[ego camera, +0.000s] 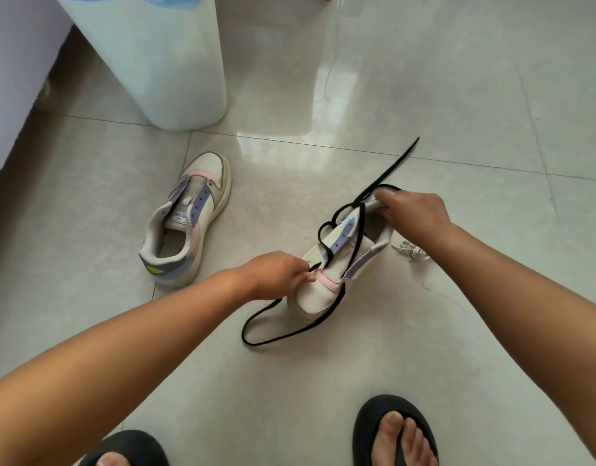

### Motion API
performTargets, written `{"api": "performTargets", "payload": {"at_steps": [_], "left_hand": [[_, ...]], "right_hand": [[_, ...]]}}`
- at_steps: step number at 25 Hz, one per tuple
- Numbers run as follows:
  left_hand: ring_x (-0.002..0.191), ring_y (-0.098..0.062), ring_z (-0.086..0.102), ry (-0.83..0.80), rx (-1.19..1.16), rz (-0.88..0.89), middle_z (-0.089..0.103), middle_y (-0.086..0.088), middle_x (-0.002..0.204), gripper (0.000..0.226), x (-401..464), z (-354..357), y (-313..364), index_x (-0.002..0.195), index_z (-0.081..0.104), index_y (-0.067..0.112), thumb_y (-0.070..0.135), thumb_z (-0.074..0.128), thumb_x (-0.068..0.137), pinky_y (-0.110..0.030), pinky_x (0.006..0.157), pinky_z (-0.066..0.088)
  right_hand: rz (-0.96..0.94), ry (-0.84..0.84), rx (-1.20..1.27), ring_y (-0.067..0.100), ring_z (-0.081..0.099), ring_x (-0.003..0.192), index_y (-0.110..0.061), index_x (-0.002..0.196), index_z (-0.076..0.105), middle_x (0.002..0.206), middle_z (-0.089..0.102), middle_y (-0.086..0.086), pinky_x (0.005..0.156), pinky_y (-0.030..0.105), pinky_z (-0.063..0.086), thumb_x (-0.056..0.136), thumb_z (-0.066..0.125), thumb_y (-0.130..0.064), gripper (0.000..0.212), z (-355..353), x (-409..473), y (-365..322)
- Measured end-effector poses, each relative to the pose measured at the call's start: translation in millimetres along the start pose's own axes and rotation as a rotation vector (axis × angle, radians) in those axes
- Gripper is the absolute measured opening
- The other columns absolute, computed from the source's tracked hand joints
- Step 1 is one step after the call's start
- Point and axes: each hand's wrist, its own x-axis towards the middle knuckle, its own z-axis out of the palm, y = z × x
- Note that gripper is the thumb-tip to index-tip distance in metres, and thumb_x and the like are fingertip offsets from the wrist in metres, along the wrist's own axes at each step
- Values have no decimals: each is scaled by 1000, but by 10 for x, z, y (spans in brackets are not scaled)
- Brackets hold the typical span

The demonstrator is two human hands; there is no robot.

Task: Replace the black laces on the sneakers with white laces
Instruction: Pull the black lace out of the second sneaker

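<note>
A white sneaker (318,290) with purple eyelet strips stands on the tiled floor, toe toward me. My right hand (412,210) grips its heel collar. My left hand (278,274) pinches the black lace (289,332) beside the lower eyelets. That lace is loosened, looping over the upper eyelets, trailing past the heel and curling on the floor in front of the toe. A second white sneaker (189,220) lies to the left with no lace in it. White laces (411,249) lie in a small bundle to the right of the held shoe.
A tall white bin (162,62) with a blue liner stands at the back left, next to a pale wall (14,62). My two feet in dark sandals (394,432) are at the bottom edge. Glossy grey tiles (457,95) stretch to the right.
</note>
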Motion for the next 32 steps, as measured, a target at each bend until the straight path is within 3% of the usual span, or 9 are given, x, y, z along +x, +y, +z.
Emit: {"api": "performTargets", "payload": {"at_steps": [4, 7, 10, 12, 15, 17, 19, 29, 32], "left_hand": [[54, -3, 45, -15, -212, -21, 48, 7, 58, 38, -599, 143, -355, 62, 43, 23, 36, 45, 98, -13, 57, 34], [52, 1, 45, -247, -305, -164, 50, 9, 58, 38, -1081, 358, -741, 62, 45, 24, 36, 45, 98, -11, 58, 36], [56, 0, 46, -560, -134, -388, 53, 10, 68, 34, -1401, 473, -1033, 71, 48, 23, 40, 40, 99, -13, 62, 39], [70, -9, 53, -627, 133, -459, 58, 4, 83, 33, -1364, 474, -1015, 86, 56, 18, 42, 38, 99, -20, 71, 44], [104, -22, 56, -317, 448, -397, 58, -4, 113, 43, -975, 319, -650, 112, 55, 13, 47, 31, 99, -28, 77, 40], [107, -26, 55, 9, 406, -257, 56, -5, 115, 42, -616, 223, -356, 111, 51, 14, 48, 28, 100, -31, 73, 38], [104, -27, 55, 197, 332, -169, 55, -5, 113, 39, -268, 144, -113, 111, 50, 13, 44, 28, 100, -34, 71, 38], [99, -22, 54, 222, 135, -68, 59, -1, 105, 19, -15, 30, -67, 100, 55, 15, 28, 42, 99, -28, 67, 36], [88, -24, 52, 71, 86, -143, 58, -5, 92, 19, -447, 2, -512, 86, 53, 15, 29, 46, 98, -30, 69, 38]], "right_hand": [[-17, -14, -33, 29, 61, 84, -18, 113, 51, 97, 63, 7, 55, 27, 27, 99, 38, -36, 26, -24, 94, 36], [3, -12, -51, 29, 59, 79, -17, 112, 51, 93, 61, 8, 55, 28, 28, 99, 37, -33, 24, -28, 135, 110], [47, -40, -52, 28, 55, 76, -17, 112, 50, 89, 58, 7, 56, 29, 29, 100, 36, -31, 23, -30, 115, 168], [56, -43, -38, 30, 58, 80, -16, 112, 49, 93, 60, 10, 57, 29, 30, 100, 35, -29, 22, -18, 90, 150], [46, -32, -31, 30, 57, 77, -16, 111, 48, 95, 61, 11, 56, 30, 30, 100, 35, -28, 22, -11, 55, 45], [26, -32, -34, 30, 57, 77, -16, 113, 49, 95, 60, 10, 56, 30, 30, 99, 36, -29, 23, -15, 18, -21], [8, -39, -29, 31, 59, 82, -16, 114, 49, 96, 60, 10, 56, 30, 30, 99, 37, -30, 24, -16, -29, -77], [32, -48, -10, 28, 56, 77, -18, 110, 49, 91, 61, 7, 54, 27, 27, 99, 36, -32, 22, 7, -81, -23], [68, -54, -6, 26, 50, 72, -17, 107, 49, 81, 55, 4, 52, 27, 24, 99, 37, -30, 19, 2, -63, 51]]}}
